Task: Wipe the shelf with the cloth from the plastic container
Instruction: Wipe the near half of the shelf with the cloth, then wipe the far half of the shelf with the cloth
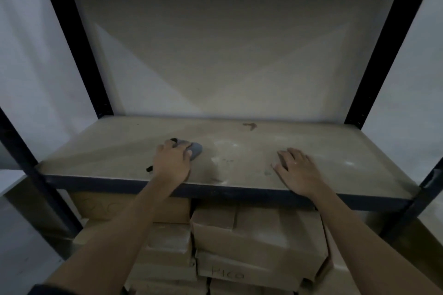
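Note:
A dusty beige shelf board point(239, 136) in a black metal frame fills the middle of the view. My left hand point(172, 160) lies on the board left of centre, fingers curled over a small grey cloth point(195, 149) that shows past my fingertips. My right hand point(297, 167) rests flat on the board to the right, fingers spread and holding nothing. White dust smears mark the board between my hands. No plastic container is in view.
Black uprights point(81, 55) stand at both sides of the rack. A brown mark point(250, 125) sits near the board's back edge. Several cardboard boxes point(259, 239) are stacked on the level below. Pale walls lie behind and beside the rack.

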Demonstrator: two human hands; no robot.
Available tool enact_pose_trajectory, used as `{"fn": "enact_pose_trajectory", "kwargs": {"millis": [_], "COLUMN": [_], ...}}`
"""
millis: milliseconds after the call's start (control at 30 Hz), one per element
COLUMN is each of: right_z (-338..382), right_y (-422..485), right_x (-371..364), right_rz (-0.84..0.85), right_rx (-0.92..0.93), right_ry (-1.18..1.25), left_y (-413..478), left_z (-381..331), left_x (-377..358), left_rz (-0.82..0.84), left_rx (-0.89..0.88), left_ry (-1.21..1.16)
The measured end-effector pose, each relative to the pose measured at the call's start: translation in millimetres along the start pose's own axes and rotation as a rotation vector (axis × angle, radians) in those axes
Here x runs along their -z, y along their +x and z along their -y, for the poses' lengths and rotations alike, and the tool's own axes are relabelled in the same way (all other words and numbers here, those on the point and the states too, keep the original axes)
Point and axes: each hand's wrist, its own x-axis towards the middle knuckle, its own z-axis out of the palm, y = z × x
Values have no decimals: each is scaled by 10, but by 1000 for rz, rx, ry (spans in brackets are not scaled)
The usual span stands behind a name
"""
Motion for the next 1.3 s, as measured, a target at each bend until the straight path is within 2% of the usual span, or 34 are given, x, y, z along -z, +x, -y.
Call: {"fn": "enact_pose_trajectory", "kwargs": {"millis": [67, 167, 233, 367, 467, 600, 700, 800, 900, 1033, 1133, 1200, 1300], "right_z": [-11, -25, -26, 17, 287, 1099, 1718, 2079, 2159, 1855, 1616, 1696, 2069], "right_y": [-6, -19, -29, -66, -62, -80, -152, -154, -156, -137, -64, -2, 85], "right_x": [-10, -13, -2, 60, 108, 107, 51, -61, -190, -238, -141, -83, -148], "right_rz": [-8, -20, 1, -44, -196, -210, -107, 42, -4, -41, -98, -170, -144], "right_rx": [-1, 2, 2, 7, 23, 144, 195, 152, 148, 228, 191, 147, 269], "right_ry": [-2, 2, 23, 53, 144, 199, 212, 50, -91, 76, 158, 216, 209], "left_y": [-67, -304, -397, -238, -41, 205, 289, 340, 329, 284, 268, 268, 258], "left_z": [-168, -438, -487, -328, -62, 536, 941, 1230, 1347, 1364, 1346, 1348, 1361], "left_x": [-81, -162, -156, 37, 250, 321, 279, 236, 197, 96, 67, 52, 52], "left_rz": [24, -28, -2, 277, 258, 170, 120, 26, 6, 45, 47, 25, 1], "left_rx": [23, -67, -134, -210, -199, -98, -33, 11, 19, 64, 74, 70, 52], "left_ry": [108, 33, -34, -383, -535, -396, -180, -32, 6, -26, -71, -89, -87]}}
